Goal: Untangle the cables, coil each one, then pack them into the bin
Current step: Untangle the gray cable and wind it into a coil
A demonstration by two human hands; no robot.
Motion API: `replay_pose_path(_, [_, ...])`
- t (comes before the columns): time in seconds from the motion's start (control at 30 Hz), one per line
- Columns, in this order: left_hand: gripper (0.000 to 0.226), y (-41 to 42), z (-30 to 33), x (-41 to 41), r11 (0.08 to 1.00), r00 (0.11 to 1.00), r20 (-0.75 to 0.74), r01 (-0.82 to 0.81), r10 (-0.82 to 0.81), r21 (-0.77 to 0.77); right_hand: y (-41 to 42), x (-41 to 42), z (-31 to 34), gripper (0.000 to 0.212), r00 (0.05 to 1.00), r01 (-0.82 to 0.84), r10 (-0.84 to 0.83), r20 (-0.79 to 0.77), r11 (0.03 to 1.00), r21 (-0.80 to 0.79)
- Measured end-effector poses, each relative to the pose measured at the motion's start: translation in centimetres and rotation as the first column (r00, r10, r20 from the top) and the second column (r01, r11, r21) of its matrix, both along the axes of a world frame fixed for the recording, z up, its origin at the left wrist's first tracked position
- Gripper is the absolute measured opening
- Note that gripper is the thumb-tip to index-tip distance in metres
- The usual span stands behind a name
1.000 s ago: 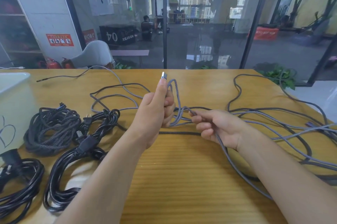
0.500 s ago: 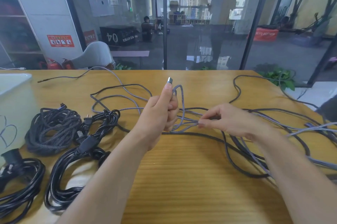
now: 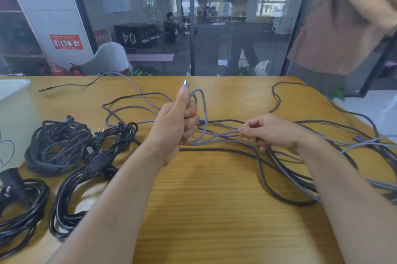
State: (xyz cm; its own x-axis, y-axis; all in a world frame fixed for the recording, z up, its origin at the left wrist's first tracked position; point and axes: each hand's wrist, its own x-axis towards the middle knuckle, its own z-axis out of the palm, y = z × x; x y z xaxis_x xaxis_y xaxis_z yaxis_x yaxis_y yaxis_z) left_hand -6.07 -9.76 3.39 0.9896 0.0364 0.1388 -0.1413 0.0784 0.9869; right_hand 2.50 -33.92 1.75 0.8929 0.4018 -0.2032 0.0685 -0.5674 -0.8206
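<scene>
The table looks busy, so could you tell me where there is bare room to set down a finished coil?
Bare wood lies on the table between the forearms, below the black cable. Crowded: coiled bundles left, loose tangle right.

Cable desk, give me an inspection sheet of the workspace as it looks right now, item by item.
Surface: wooden table, bare in the near middle.
Job's things: white bin at the left edge; grey braided cable partly looped in the left hand, its silver plug pointing up.
Clutter: nothing seen.
Grippers: left hand closed on the loops; right hand fingers pinch the same cable's strands.
Cables: three coiled bundles lie left beside the bin; loose tangle spreads right.
Surroundings: glass wall behind; a standing person's torso at upper right.
</scene>
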Motion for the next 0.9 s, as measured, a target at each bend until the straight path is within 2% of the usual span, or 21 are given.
replay_pose_path(0.1, [0.055, -0.5, -0.2, 0.0, 0.999, 1.0, -0.008, 0.03, -0.03, 0.034, 0.9, -0.1, -0.5, 0.048, 0.957, 0.155, -0.058, 0.283, 0.93, -0.333])
replay_pose_path(0.17, [0.055, -1.0, -0.4, 0.0, 0.997, 0.998, -0.019, 0.067, -0.066, 0.044, 1.5, -0.1, -0.8, 0.053, 0.892, 0.283, -0.065, 0.447, 0.851, -0.442])
replay_pose_path(0.33, [0.055, -1.7, -0.6, -0.1, 0.984, 0.986, -0.052, 0.16, -0.156, 0.078, 2.4, 0.2, -0.8, 0.076, 0.718, 0.526, -0.092, 0.69, 0.721, -0.451])
replay_pose_path(0.43, [0.055, -2.1, -0.7, -0.2, 0.967, 0.977, -0.073, 0.21, -0.201, 0.146, 2.5, 0.0, -0.9, 0.077, 0.669, 0.555, -0.13, 0.732, 0.743, -0.375])
replay_pose_path(0.5, [0.055, -2.4, -0.8, -0.3, 0.952, 0.974, -0.084, 0.223, -0.21, 0.21, 2.6, -0.1, -1.2, 0.07, 0.713, 0.489, -0.24, 0.659, 0.844, -0.221])
replay_pose_path(0.57, [0.055, -2.8, -1.1, -0.3, 0.933, 0.974, -0.084, 0.228, -0.213, 0.278, 2.5, 0.1, -1.5, 0.058, 0.802, 0.395, -0.351, 0.484, 0.918, 0.011])
replay_pose_path(0.63, [0.055, -3.1, -1.4, -0.3, 0.911, 0.973, -0.084, 0.229, -0.213, 0.342, 2.5, 0.4, -1.2, 0.041, 0.884, 0.364, -0.411, 0.223, 0.904, 0.223])
replay_pose_path(0.7, [0.056, -3.2, -1.6, -0.2, 0.897, 0.972, -0.105, 0.235, -0.211, 0.375, 2.6, 0.1, -0.4, 0.028, 0.933, 0.346, -0.356, -0.06, 0.836, 0.426])
replay_pose_path(0.73, [0.056, -3.2, -1.8, -0.1, 0.896, 0.971, -0.117, 0.237, -0.208, 0.377, 2.7, -0.2, 0.0, 0.027, 0.944, 0.328, -0.303, -0.133, 0.804, 0.495])
replay_pose_path(0.9, [0.057, -2.9, -1.9, 0.1, 0.899, 0.971, -0.143, 0.232, -0.192, 0.371, 3.4, -1.3, 0.6, 0.033, 0.981, 0.192, -0.151, -0.118, 0.791, 0.581])
